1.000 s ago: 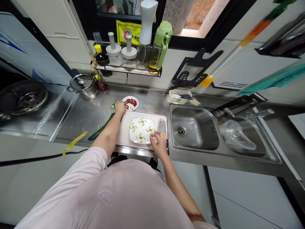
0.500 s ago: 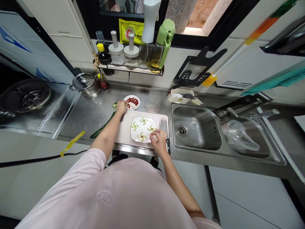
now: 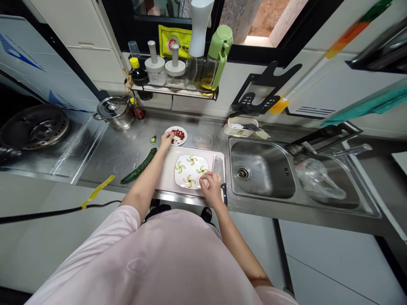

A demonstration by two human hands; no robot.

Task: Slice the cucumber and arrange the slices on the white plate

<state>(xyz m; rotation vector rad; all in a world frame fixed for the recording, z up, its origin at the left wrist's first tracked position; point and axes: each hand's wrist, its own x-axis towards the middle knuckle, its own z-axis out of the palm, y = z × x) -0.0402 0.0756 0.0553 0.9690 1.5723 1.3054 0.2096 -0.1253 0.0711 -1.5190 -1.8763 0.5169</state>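
The left hand (image 3: 167,140) is bunching its fingertips over the left rim of the small plate (image 3: 180,142) of red bits (image 3: 179,134), beyond the board's far edge; whether they are pinching one, I can't tell. Handling such bits is calling for a light touch. The right hand (image 3: 211,186) is curling, thumb and forefinger nearly meeting, at the square plate's right edge; staying clear of the green pinwheels (image 3: 189,182) is sparing their shape. The square plate (image 3: 190,170) is lying mid-board (image 3: 168,169), one pinwheel curving near each side, some apparently showing red centres.
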